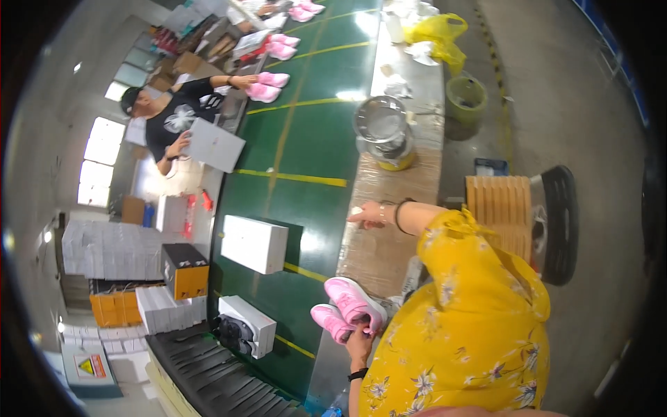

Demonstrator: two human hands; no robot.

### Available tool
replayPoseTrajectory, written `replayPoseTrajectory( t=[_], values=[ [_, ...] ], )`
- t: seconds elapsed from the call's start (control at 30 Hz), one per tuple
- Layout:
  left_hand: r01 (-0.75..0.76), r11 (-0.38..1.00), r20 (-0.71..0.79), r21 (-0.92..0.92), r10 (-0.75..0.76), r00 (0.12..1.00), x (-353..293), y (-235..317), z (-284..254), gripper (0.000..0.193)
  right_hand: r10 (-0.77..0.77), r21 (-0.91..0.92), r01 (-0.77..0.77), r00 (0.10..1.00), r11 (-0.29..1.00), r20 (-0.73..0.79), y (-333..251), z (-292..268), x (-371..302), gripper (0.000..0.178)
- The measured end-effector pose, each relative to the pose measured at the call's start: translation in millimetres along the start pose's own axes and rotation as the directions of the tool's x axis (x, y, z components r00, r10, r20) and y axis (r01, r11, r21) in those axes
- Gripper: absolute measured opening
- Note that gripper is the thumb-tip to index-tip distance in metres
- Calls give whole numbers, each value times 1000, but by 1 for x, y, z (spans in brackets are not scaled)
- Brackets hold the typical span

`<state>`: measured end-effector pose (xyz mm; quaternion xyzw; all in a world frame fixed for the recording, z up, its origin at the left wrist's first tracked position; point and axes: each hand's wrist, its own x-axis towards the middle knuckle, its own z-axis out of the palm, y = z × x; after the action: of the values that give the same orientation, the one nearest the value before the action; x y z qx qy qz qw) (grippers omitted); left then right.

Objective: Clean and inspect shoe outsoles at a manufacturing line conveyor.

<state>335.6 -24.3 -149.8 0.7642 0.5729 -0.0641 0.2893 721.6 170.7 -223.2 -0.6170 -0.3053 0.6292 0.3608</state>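
Observation:
My left hand point(358, 345), with a black band at the wrist, grips a pair of pink sneakers by their heel openings. One pink sneaker point(353, 303) with a white sole lies over the bench edge; the other pink sneaker point(332, 322) is beside it, closer to the conveyor. Wearing a bracelet, my right hand point(372, 215) reaches over the brown wrapped bench top point(379, 254). Its fingers pinch a small white piece point(356, 210), too small to name. The right hand is apart from the sneakers.
A green conveyor point(306, 153) runs alongside, carrying a white box point(254, 244), an open box with dark shoes point(236, 335) and pink shoe pairs. Across it, a co-worker point(174, 118) holds a white box and touches pink shoes. A metal pot point(382, 119) and yellow bag point(439, 36) are on my bench.

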Motion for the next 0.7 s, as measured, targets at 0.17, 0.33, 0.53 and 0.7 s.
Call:
replayPoseTrajectory(
  t=[0.17, 0.33, 0.53, 0.7],
  values=[
    [21, 996, 30, 88, -24, 999, 3, -8, 12, 33, -109, 24, 112, 991, 993, -81, 18, -2, -31, 40],
    [3, 1000, -1, 27, -3, 1000, -2, -23, 17, 34, -276, -11, 280, 938, 960, -209, 35, 37, -33, 33],
    [-108, 993, -47, -47, 106, 993, 15, 1, -19, 42, -504, -170, 483, 857, 859, -110, -37, 15, -103, 28],
    [-244, 477, -272, -844, 11, 962, 36, 12, -41, 62, -898, -660, 613, 349, 435, -268, -122, -32, -161, 29]
  ],
)
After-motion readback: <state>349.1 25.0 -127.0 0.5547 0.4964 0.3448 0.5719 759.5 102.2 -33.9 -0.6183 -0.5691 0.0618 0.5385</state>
